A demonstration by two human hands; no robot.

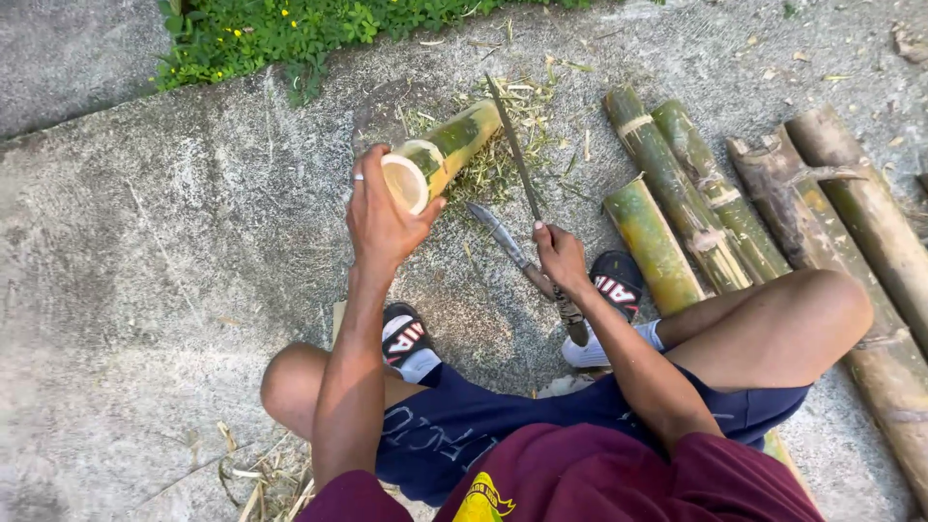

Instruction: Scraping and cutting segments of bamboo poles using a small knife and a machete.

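Observation:
My left hand (379, 217) grips the near, cut end of a short green bamboo section (447, 153) that lies tilted on the concrete, its hollow end facing me. My right hand (559, 253) is closed around a thin bamboo strip (512, 145) that runs up and away from it over the shavings. A large knife (517, 256) lies on the ground just under and left of my right hand, its handle toward my right foot. I sit with knees apart, in black slides.
Several long bamboo poles (696, 208) lie side by side at the right, past my right knee. Green shavings (503, 169) litter the concrete beyond the held section. Plants with yellow flowers (290, 34) edge the slab at the top.

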